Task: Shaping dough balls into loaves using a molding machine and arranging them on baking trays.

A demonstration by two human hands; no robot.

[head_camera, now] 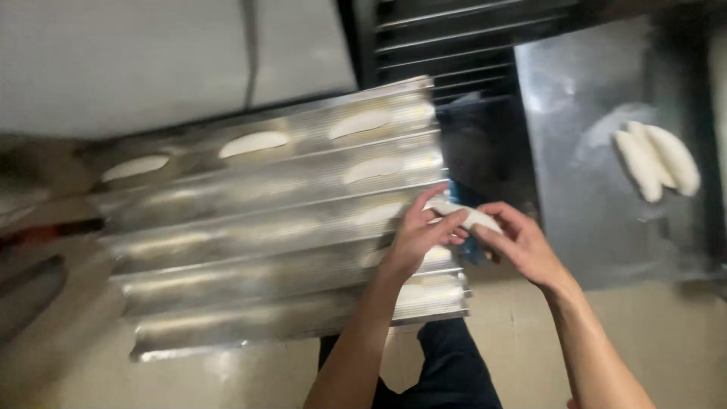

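Both hands meet over the right end of a long corrugated metal tray point(250, 250), and between them they hold one elongated piece of pale dough point(473, 217). The left hand point(420, 235) has its fingers closed over the near end of the piece, while the right hand point(522, 246) cups the other end from below, thumb and fingers wrapped round it. So the dough piece is in the air just beyond the tray's right edge, clear of the channels, not yet laid down.

The tray has several lengthwise channels. The far channel already carries a row of shaped pieces point(254, 144), spaced along its length, and the next channel has at least one piece point(375, 168) near its right end. The frame is blurred with motion and glare, so the pale patches in the nearer channels may be more dough or only reflections; I cannot tell which. Judging from this, the filling of the tray seems early to midway: the far row looks done, and most of the nearer channels appear open.

On the dark metal surface point(591, 227) to the right, a small cluster of shaped dough pieces point(657, 161) lies side by side, touching, well apart from the hands. A rack with metal rails point(447, 38) stands behind.
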